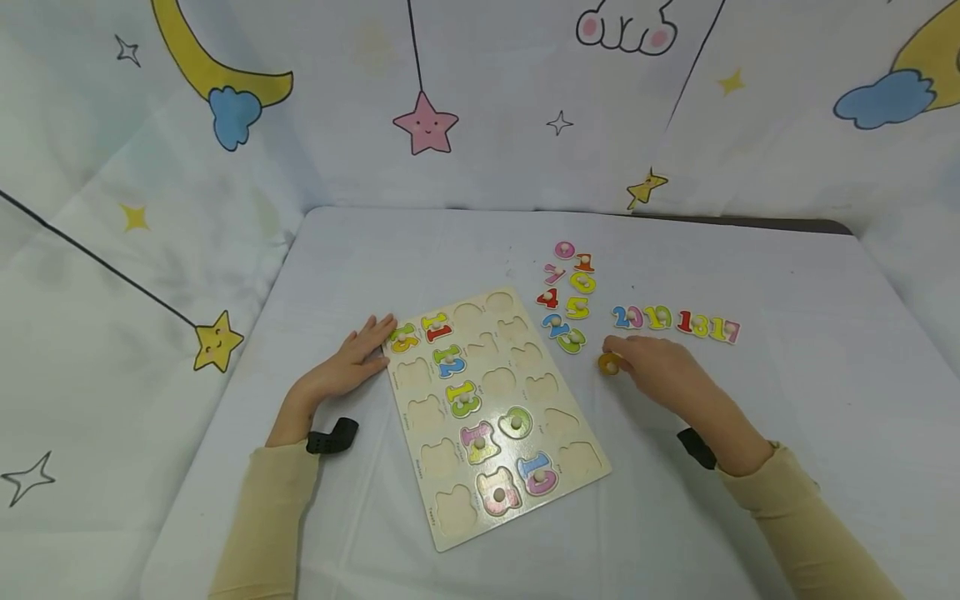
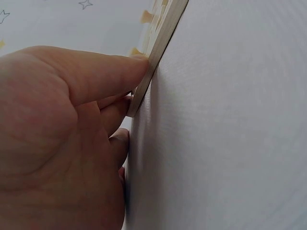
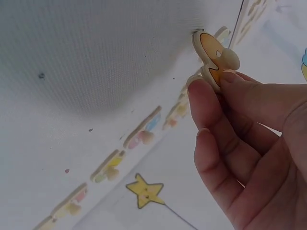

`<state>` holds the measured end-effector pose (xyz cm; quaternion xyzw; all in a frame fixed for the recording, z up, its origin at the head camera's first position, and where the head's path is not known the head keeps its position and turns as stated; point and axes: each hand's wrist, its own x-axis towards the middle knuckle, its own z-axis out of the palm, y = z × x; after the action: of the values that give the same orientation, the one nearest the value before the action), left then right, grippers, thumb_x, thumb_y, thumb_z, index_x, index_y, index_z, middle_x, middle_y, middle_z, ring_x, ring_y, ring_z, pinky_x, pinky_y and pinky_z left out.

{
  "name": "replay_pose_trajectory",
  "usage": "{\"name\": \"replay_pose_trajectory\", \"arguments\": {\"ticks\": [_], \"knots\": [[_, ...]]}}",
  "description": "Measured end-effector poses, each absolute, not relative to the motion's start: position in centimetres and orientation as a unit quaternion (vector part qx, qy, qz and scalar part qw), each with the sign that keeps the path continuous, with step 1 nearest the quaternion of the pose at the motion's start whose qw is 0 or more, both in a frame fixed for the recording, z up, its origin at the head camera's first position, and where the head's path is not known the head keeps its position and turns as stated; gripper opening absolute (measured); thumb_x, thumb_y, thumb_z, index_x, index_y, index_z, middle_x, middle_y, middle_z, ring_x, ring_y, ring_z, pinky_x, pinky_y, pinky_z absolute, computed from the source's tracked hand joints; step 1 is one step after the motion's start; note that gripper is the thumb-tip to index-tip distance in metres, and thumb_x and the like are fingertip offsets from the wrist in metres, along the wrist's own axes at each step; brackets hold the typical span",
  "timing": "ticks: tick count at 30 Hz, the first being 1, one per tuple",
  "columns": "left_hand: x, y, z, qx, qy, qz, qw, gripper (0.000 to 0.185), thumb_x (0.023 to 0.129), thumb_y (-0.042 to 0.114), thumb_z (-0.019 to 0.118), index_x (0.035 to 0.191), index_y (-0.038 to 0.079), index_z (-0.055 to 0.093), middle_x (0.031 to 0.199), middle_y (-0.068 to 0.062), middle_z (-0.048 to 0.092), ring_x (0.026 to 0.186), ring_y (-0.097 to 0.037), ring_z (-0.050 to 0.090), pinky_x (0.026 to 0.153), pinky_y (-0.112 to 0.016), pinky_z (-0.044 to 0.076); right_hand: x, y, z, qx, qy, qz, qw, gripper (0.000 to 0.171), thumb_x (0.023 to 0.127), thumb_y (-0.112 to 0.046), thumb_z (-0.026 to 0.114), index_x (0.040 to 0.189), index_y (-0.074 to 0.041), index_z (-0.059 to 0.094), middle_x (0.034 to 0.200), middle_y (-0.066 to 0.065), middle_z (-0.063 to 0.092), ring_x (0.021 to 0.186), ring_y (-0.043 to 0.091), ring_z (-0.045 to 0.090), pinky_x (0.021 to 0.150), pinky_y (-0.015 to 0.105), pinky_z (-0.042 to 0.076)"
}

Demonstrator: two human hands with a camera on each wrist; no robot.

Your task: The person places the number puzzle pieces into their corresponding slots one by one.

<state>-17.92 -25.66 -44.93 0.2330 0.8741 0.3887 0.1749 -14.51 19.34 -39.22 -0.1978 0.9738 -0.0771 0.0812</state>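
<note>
My right hand pinches an orange number piece between thumb and fingers, just right of the puzzle board. The piece has a round loop and a pale knob; its shape looks like a 9 or 6. At the board's upper left corner, my left hand lies with fingers fairly straight, its thumb and fingertips touching the edge. The wooden number board sits tilted on the table. Several knobbed pieces fill recesses in it, such as the 11, the 12 and the 13; other recesses are bare.
Beyond the board's right side, loose single digits stand in two uneven columns, among them a red 4 and a yellow 5. A row of two-digit pieces, including the 19, lies above the right hand. White cloth covers the table.
</note>
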Motion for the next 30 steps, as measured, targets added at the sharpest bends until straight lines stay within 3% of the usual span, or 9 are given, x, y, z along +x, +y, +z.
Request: {"name": "replay_pose_trajectory", "arguments": {"ticks": [8,17,24,30], "knots": [[-17.9,-25.6,-44.9,0.234,0.873,0.391,0.175,0.061,0.099,0.014,0.048,0.149,0.002,0.015,0.155,-0.013,0.008,0.140,-0.028,-0.006,0.108,-0.046,-0.007,-14.9,19.5,-39.1,-0.195,0.976,-0.064,0.078,0.017,0.084,-0.010,0.071,0.095,-0.009,0.058,0.072,0.001,0.059,0.055,0.016,0.047,0.047,0.025,0.040],[-17.9,-25.7,-44.9,0.234,0.875,0.387,0.174,0.062,0.099,0.015,0.048,0.149,0.002,0.015,0.154,-0.013,0.009,0.140,-0.027,-0.006,0.108,-0.046,-0.007,-15.6,19.3,-38.5,-0.207,0.972,-0.074,0.089,0.023,0.082,-0.012,0.073,0.076,-0.012,0.051,0.062,-0.002,0.044,0.056,0.016,0.043,0.049,0.028,0.036],[-18.0,-25.7,-44.9,0.229,0.876,0.387,0.175,0.061,0.099,0.014,0.048,0.149,0.002,0.015,0.154,-0.013,0.009,0.140,-0.027,-0.006,0.109,-0.046,-0.007,-17.5,18.8,-39.0,-0.216,0.948,-0.209,0.101,0.011,0.086,-0.006,0.068,0.084,-0.009,0.057,0.072,0.002,0.056,0.066,0.017,0.049,0.057,0.029,0.045],[-17.9,-25.8,-44.9,0.237,0.873,0.392,0.168,0.061,0.098,0.013,0.048,0.148,0.000,0.016,0.154,-0.016,0.010,0.139,-0.030,-0.006,0.108,-0.048,-0.007,-20.5,15.6,-39.0,-0.208,0.921,-0.316,0.094,0.006,0.089,-0.008,0.064,0.088,-0.004,0.059,0.079,0.009,0.063,0.067,0.023,0.058,0.059,0.032,0.048]]}}
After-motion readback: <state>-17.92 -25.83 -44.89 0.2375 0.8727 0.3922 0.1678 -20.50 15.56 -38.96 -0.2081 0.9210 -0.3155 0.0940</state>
